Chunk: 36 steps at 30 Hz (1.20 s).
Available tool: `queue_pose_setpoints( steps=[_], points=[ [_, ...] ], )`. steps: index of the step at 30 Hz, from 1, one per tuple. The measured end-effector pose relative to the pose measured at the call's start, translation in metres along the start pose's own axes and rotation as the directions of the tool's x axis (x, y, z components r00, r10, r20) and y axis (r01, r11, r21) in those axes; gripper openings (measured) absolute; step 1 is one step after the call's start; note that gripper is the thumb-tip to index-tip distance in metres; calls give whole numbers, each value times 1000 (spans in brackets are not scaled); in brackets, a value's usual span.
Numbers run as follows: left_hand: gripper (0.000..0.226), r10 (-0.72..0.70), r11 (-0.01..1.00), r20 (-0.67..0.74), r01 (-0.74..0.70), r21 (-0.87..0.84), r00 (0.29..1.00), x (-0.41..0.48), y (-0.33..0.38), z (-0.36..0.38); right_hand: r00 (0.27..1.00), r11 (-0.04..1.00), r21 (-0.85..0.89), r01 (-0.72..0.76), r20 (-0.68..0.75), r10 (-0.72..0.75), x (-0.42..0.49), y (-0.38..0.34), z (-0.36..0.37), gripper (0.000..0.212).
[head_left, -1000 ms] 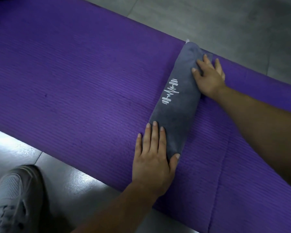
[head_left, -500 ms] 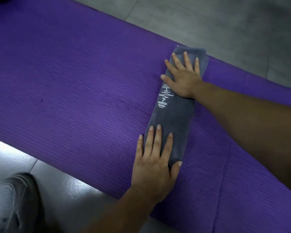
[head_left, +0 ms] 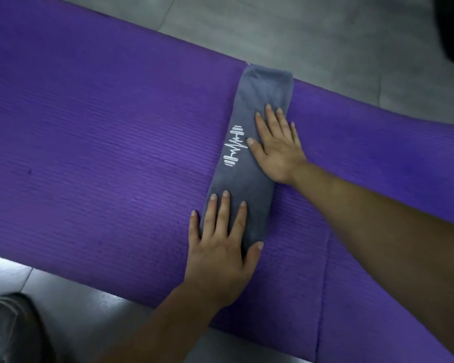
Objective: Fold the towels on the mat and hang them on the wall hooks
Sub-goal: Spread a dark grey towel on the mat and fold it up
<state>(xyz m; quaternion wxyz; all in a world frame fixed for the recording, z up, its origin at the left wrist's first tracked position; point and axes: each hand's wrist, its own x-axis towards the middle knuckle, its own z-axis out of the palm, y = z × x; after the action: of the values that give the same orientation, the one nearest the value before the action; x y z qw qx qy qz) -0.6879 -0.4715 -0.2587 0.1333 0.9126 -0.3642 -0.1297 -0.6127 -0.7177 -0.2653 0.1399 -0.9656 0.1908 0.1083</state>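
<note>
Purple ribbed mat [head_left: 102, 153] lying across grey floor tiles [head_left: 299, 30], grey towel [head_left: 249, 179] folded into a narrow strip lying across it, left hand [head_left: 220, 247] pressing flat on its near end, right hand [head_left: 275, 148] pressing flat beside the white barbell logo [head_left: 233, 146], grey shoe [head_left: 8, 334] showing near left.

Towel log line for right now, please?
towel: folded strip on mat | left hand: flat on near end | right hand: flat on middle

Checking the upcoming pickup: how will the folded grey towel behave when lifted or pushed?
Probably floppy: the grey towel is soft cloth folded into a long strip, so lifted by one end it would droop or unfold. It lies flat under the left hand and right hand, so rolling seems unlikely. The ribbed mat may grip it, bunching it if pushed.
</note>
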Motion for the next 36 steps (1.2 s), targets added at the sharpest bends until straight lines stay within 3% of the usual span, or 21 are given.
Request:
queue_pose_setpoints(
  steps=[2,4,6,8,12,19,21,25,28,36],
  points=[
    [55,1,997,-69,-6,-83,998,14,-5,-16,999,999,42,-8,43,6,4,-1,-5,70],
    [36,-26,984,-154,-2,-179,988,41,-14,-32,999,977,212,-29,31,23,2,-2,-14,69],
    [28,-96,945,-133,48,-324,986,75,-22,-47,985,902,430,-50,-130,116,-8,-1,-21,64],
    [29,-204,874,-50,159,-460,978,111,-25,-59,922,828,551,-107,-257,290,-19,-2,-19,50],
    [40,-289,767,155,325,-554,945,171,-28,-72,826,591,730,-343,-65,560,-31,-10,-8,35],
    [18,-257,461,467,532,-710,846,200,-35,-84,750,201,908,-368,161,642,-37,-21,-13,37],
    [15,-199,400,515,549,-733,833,200,-33,-88,733,58,926,-374,256,630,-36,-20,-17,33],
    [9,-111,245,542,552,-797,833,192,-30,-95,784,-103,916,-387,386,486,-42,-16,-37,12],
    [10,-58,95,535,538,-838,843,182,-25,-101,819,-246,878,-410,473,324,-52,-14,-54,22],
    [7,-3,-69,523,522,-850,852,155,6,-143,851,-250,859,-448,495,175,-86,-19,-93,33]
  ],
)
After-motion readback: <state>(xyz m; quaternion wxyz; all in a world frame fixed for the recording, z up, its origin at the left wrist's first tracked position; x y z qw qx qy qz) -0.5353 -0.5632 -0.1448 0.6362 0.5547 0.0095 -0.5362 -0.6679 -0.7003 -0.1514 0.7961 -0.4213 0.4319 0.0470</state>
